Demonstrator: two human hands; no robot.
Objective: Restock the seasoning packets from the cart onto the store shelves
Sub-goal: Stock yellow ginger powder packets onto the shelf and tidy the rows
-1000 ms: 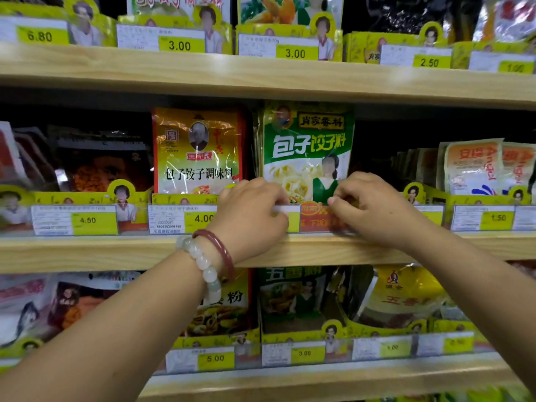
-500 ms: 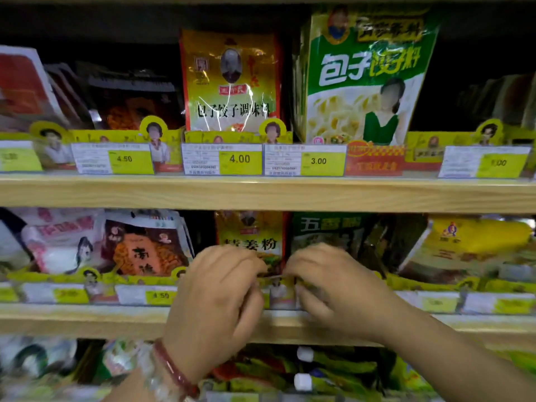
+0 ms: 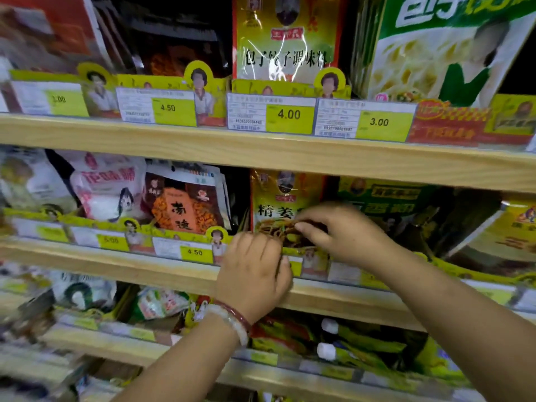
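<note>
A yellow ginger-powder seasoning packet (image 3: 278,198) stands upright on the middle wooden shelf (image 3: 130,264). My right hand (image 3: 345,233) pinches its front face between thumb and fingers. My left hand (image 3: 255,271), with bead bracelets on the wrist, is just below and left. It is curled over the yellow price-tag strip (image 3: 307,266) at the packet's foot, thumb in front. A dark green packet (image 3: 388,195) stands to the right of the ginger packet, partly hidden by my right hand. No cart is in view.
The upper shelf (image 3: 203,146) carries a yellow-red packet (image 3: 285,47) and a green-and-white dumpling seasoning packet (image 3: 435,59) behind price tags. Left on the middle shelf are an orange-brown packet (image 3: 185,204) and a pink-white one (image 3: 107,192). The bottom shelf holds green-yellow tubes (image 3: 362,343).
My view and both hands dropped from the upper shelf's price rail to the middle shelf. My right hand has risen onto the ginger packet's face; my left stays at the strip.
</note>
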